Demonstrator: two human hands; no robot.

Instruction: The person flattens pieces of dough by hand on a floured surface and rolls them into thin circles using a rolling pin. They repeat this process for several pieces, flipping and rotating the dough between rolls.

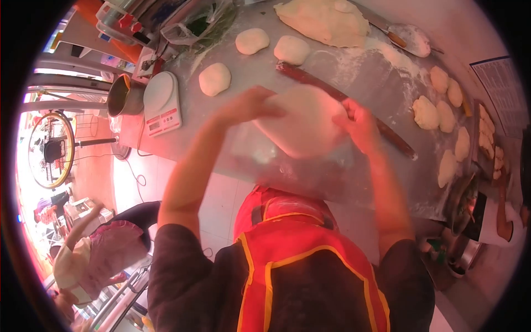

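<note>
A flattened round sheet of dough [304,124] is held up between my two hands above the metal table. My left hand [257,105] is closed on its left edge, slightly blurred. At the right edge, my right hand [357,123] pinches the dough between thumb and fingers. Behind the sheet a dark red rolling pin [392,138] lies diagonally on the table, its middle partly hidden. Beyond are three round dough balls [214,79], [252,41], [292,50] and a large dough mass [326,21].
A white scale [162,102] and a metal pot [124,97] stand at the left. Flattened dough pieces [446,116] lie at the right, near a pan [462,205]. A scraper [395,39] lies at the back. Another person [105,249] is at lower left.
</note>
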